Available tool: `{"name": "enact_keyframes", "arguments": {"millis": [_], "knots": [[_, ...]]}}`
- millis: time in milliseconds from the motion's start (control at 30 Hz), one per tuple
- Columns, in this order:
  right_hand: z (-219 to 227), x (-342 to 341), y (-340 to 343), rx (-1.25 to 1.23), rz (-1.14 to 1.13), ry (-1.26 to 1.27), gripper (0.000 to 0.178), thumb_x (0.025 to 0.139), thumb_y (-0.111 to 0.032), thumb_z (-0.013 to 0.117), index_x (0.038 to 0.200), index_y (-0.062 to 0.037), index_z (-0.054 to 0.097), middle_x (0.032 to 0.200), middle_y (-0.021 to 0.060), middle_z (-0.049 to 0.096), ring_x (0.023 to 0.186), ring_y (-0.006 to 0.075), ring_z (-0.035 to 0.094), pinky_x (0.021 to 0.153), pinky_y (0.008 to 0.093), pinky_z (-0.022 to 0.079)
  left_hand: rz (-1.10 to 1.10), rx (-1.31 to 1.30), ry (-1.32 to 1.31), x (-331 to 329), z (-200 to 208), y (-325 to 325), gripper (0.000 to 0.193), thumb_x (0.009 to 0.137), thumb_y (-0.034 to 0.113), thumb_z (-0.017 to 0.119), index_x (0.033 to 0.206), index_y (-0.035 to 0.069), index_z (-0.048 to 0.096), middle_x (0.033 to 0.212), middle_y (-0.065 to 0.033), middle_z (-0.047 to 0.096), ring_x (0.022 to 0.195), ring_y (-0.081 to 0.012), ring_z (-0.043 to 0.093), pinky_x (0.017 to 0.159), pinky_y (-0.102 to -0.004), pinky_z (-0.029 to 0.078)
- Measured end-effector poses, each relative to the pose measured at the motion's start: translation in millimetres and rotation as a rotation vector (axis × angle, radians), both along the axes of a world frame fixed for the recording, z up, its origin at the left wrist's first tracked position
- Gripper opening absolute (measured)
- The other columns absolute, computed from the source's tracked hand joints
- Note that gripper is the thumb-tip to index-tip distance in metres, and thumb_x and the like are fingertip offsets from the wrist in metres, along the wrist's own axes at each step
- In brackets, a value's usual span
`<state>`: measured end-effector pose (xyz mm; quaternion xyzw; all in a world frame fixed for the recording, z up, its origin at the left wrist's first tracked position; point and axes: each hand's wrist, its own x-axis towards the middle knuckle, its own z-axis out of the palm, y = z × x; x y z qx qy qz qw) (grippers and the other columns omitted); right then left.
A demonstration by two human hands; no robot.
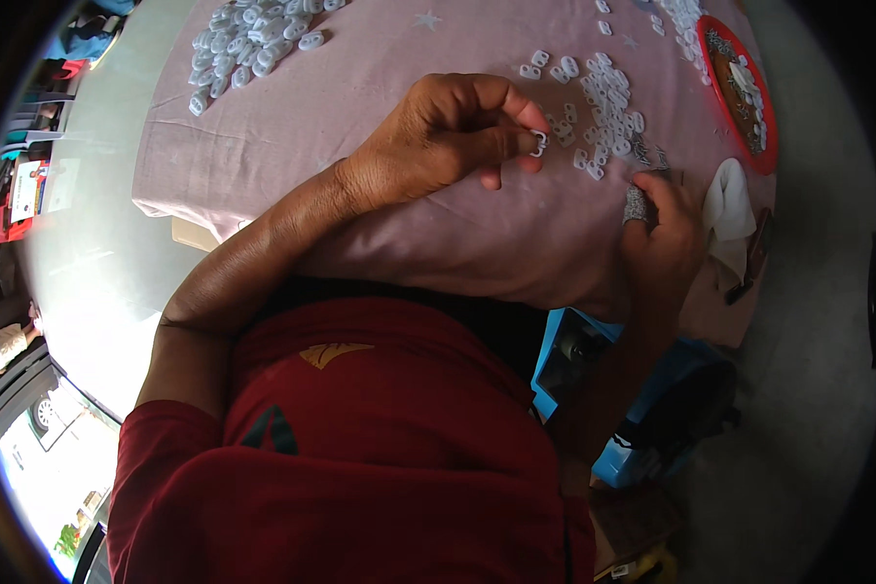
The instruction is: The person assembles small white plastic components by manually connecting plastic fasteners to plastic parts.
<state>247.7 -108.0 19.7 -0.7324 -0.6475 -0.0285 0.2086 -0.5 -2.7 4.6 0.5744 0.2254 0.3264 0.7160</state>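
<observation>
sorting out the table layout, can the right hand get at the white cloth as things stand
Probably yes: the cloth lies just to the right of the right hand, with nothing visible between them, though thumb and finger are at the metal bits.

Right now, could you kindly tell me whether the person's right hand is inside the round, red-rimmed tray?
No, the right hand is at the small grey metallic pieces on the pink cloth, apart from the tray.
</observation>
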Motion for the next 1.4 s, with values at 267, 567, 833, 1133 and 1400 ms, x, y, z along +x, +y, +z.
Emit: {"name": "enact_keyframes", "arguments": {"millis": [267, 567, 833, 1133, 1400], "knots": [[1, 0, 0, -0.008, 0.043, 0.009, 0.035, 0.072, 0.0, 0.046, 0.102, -0.0018, 0.063, 0.098, 0.0163, 0.064, 0.095, 0.0297, 0.062, 0.086, 0.0371, 0.047, -0.085, -0.003, 0.101, -4, 9, 4, 0.014, 0.094, 0.002, 0.056, 0.105, -0.003, 0.062, 0.092, -0.0083, 0.068, 0.086, -0.0109, 0.068, 0.06, -0.0205, 0.052], [4, -47, -7, 0.114, 0.131, 0.919, 0.021, 0.083, 0.005, 0.055, 0.102, 0.0001, 0.062, 0.092, 0.0029, 0.061, 0.09, 0.0109, 0.057, 0.082, 0.0248, 0.046, -0.093, 0.02, 0.032, 4, 3, -14, 0.013, 0.093, 0.008, 0.061, 0.103, 0.0, 0.063, 0.089, -0.006, 0.067, 0.078, -0.0087, 0.063, 0.064, -0.0214, 0.052], [0, -65, -11, -0.022, 0.204, 1.153, 0.017, 0.087, 0.001, 0.056, 0.104, 0.0016, 0.058, 0.097, 0.0037, 0.062, 0.092, 0.01, 0.056, 0.085, 0.023, 0.043, -0.115, -0.094, 0.014, 5, 5, -16, 0.013, 0.093, 0.007, 0.061, 0.104, 0.0, 0.064, 0.089, -0.0047, 0.067, 0.082, -0.0077, 0.063, 0.064, -0.0203, 0.051], [-1, -73, -8, 0.106, 0.262, 1.166, 0.02, 0.083, 0.011, 0.053, 0.1, 0.0037, 0.059, 0.094, 0.0081, 0.064, 0.09, 0.0119, 0.061, 0.083, 0.0235, 0.046, -0.105, -0.081, 0.0, 4, 4, -16, 0.015, 0.092, 0.005, 0.061, 0.106, -0.001, 0.065, 0.091, -0.0063, 0.069, 0.084, -0.0097, 0.065, 0.063, -0.02, 0.053], [-10, -68, -9, 0.142, 0.217, 1.146, 0.022, 0.081, 0.012, 0.055, 0.1, 0.0039, 0.059, 0.096, 0.0062, 0.062, 0.091, 0.0119, 0.06, 0.084, 0.0244, 0.047, -0.13, -0.056, -0.004, 4, 1, -17, 0.016, 0.093, 0.004, 0.059, 0.108, -0.001, 0.063, 0.094, -0.0069, 0.068, 0.089, -0.0107, 0.066, 0.062, -0.0193, 0.053]]}}
